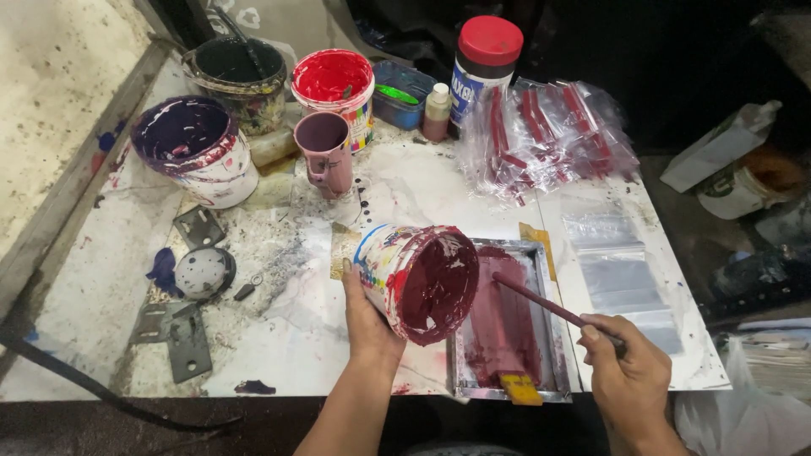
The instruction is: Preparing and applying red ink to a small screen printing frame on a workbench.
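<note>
My left hand (365,317) grips a paint-smeared bucket (416,279) and tips it on its side, its dark red inside facing a small metal-framed screen (507,325) coated in maroon paint. My right hand (627,371) holds a thin stick (549,304) covered in maroon paint, whose tip reaches over the screen toward the bucket's mouth. A yellow-handled scraper (520,388) lies at the screen's near edge.
At the back of the stained white table (279,338) stand a purple paint bucket (196,148), a dark bucket (236,76), a red paint bucket (334,84), a mauve cup (326,152), a red-lidded jar (483,67) and a small bottle (437,110). Bagged red items (549,139) and clear plastic bags (617,270) lie right. Metal brackets (187,338) lie left.
</note>
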